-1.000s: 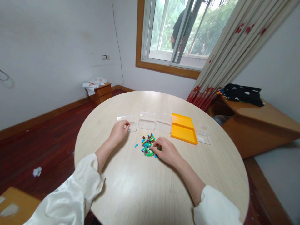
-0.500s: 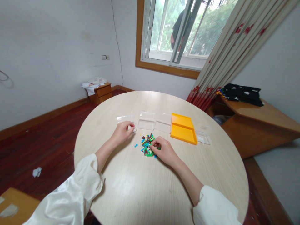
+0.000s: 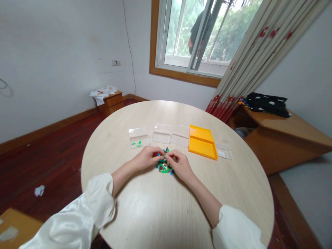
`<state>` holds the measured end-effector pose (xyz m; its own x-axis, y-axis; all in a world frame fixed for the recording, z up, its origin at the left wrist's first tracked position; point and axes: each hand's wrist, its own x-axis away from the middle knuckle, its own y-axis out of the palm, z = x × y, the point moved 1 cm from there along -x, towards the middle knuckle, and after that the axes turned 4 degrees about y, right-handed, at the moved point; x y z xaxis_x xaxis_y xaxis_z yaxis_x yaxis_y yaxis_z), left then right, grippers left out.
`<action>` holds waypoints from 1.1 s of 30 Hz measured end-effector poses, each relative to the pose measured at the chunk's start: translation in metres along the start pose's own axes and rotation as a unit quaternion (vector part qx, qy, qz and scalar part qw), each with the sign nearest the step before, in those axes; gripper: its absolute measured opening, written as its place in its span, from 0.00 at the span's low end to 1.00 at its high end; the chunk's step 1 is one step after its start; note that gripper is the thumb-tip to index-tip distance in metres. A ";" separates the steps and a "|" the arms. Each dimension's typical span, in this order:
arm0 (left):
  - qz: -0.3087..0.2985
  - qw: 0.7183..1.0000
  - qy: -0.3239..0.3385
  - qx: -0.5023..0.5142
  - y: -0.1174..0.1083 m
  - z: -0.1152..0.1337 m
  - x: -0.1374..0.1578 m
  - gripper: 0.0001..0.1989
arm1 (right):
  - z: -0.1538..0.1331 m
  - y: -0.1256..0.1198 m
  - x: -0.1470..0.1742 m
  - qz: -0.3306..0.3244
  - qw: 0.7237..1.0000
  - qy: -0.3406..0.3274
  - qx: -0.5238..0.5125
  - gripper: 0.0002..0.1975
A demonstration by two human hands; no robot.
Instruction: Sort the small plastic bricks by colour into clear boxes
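Via head cam, I see L hand [image 3: 146,158] now at the L edge of the brick pile [image 3: 165,171]; half a sec ago it's over by the leftmost clear box. Its fingers curl in, thumb and index tips nearly together. R hand [image 3: 181,166] stays put on the pile's R side, also in a close pinch, so the two sets of tips all but meet above the bricks. A bit of green shows btwn them, but I can't tell if either hand has hold of it or if it's just part of the pile behind.

Pile: small mixed pcs, green, blue, brown and pale, mid-tbl, partly hidden by both hands.

Farther out, L clear box [image 3: 145,141] is now uncovered, w/ 3 green pcs [image 3: 139,142] lying apart inside. My read: that box takes green, and w/ both hands at the pile, this is a picking moment, sort barely begun.

To its R, in a row: 2nd clear box [image 3: 161,137], 3rd clear box [image 3: 179,139], open yellow case [image 3: 203,147], small clear box [image 3: 224,154] w/ something white in it. All sit on a round pale tbl [image 3: 166,214].
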<state>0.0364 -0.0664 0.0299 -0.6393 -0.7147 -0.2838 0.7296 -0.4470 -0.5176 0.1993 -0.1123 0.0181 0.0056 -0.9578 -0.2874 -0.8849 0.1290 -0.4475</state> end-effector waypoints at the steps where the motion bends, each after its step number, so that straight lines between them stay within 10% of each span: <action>1: 0.004 1.000 0.000 -0.007 -0.001 0.000 0.000 0.07 | 0.000 -0.001 0.000 0.000 1.000 -0.005 0.004 0.09; 10: 0.194 0.955 -0.070 -0.211 -0.034 -0.013 -0.002 0.08 | 0.033 -0.021 -0.008 0.041 0.985 -0.044 0.160 0.09; 19: 0.194 0.886 -0.200 -0.370 -0.049 -0.020 0.003 0.09 | 0.045 -0.014 -0.007 0.003 0.975 -0.082 0.205 0.15; 33: 0.200 0.914 -0.127 -0.329 -0.042 -0.025 0.002 0.09 | 0.041 -0.018 -0.007 0.005 0.967 -0.066 0.247 0.08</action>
<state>-0.0012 -0.0356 0.0311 -0.2150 -0.8891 -0.4040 0.5355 0.2386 -0.8101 0.2342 -0.0973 -0.0064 0.0867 -0.9189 -0.3847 -0.5550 0.2762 -0.7847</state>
